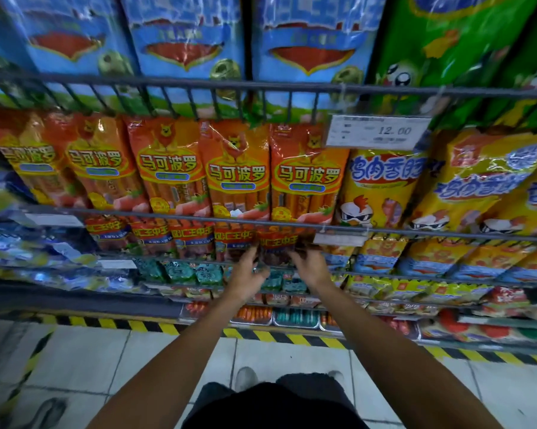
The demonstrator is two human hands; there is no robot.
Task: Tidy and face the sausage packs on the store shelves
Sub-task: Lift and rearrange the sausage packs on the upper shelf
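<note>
Sausage pack (278, 247) upright, long axis vertical, both hands gripping sides

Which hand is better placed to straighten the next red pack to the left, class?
Probably the left hand. It grips the left edge of the held red pack, right beside the next red pack. The right hand grips the far edge and would have to cross over.

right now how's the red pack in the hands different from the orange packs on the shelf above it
The red pack is darker and is gripped on both sides by the left hand and right hand; the orange packs are brighter and untouched. The red pack sits one shelf lower, in shadow; the orange packs are well lit. Both stand upright behind wire rails, facing out.
</note>
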